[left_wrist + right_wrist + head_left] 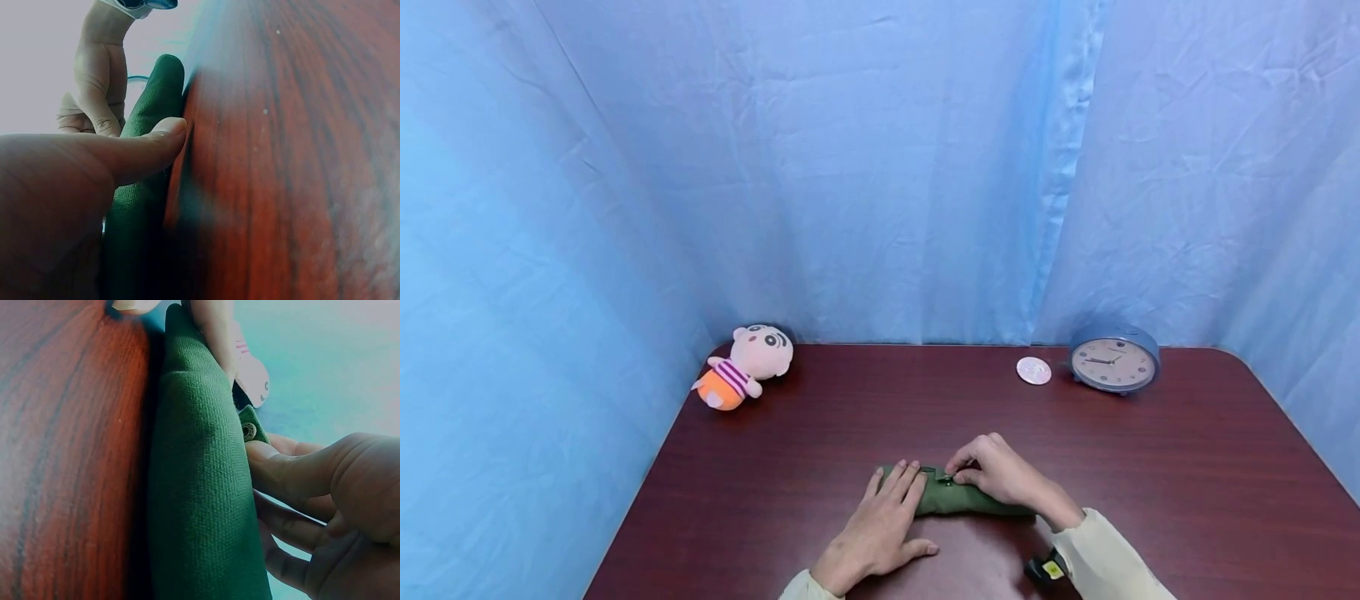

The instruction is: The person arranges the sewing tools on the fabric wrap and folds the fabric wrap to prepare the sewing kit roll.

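Note:
A long green fabric pouch (962,498) lies on the table across the front of the head view. My left hand (883,521) rests on its left part, fingers straight over the cloth and thumb held apart. In the left wrist view the thumb crosses in front of the pouch (153,100). With thumb and fingertips, my right hand (1000,473) pinches a small tab at the pouch's upper edge. That tab (248,422) carries a round metal snap in the right wrist view. Whether the snap is fastened cannot be told.
On the dark red table (865,408), a plush doll (748,367) lies at the back left. A blue alarm clock (1114,360) stands at the back right, beside a pale round disc (1033,371). Blue curtains (880,183) hang behind and at both sides.

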Action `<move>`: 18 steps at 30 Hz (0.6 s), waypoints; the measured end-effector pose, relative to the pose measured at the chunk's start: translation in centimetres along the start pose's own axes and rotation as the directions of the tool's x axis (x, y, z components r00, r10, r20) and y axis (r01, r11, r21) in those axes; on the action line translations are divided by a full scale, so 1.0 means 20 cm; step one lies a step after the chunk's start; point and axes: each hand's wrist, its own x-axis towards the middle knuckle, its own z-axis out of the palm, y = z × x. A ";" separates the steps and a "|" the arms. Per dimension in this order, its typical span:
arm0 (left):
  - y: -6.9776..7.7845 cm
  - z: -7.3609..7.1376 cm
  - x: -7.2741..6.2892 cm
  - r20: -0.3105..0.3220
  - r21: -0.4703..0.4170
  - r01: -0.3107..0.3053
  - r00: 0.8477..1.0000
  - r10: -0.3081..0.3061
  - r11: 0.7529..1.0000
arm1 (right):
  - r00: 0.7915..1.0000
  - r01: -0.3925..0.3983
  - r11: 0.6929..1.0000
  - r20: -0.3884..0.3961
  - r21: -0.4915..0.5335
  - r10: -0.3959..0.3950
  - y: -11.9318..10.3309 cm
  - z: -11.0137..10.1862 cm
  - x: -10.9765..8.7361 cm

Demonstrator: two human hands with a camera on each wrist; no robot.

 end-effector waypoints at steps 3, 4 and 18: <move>0.00 0.00 0.00 -0.001 0.002 -0.003 1.000 0.003 1.000 | 1.000 0.006 1.000 -0.011 -0.016 -0.006 0.00 0.00 0.00; 0.00 0.00 0.00 -0.002 0.002 -0.004 1.000 0.004 1.000 | 1.000 0.007 1.000 -0.015 -0.022 -0.007 0.00 0.01 -0.01; -0.01 0.00 0.00 -0.022 0.005 -0.026 0.999 0.026 1.000 | 0.998 0.034 0.997 -0.054 -0.069 -0.037 -0.02 0.02 -0.02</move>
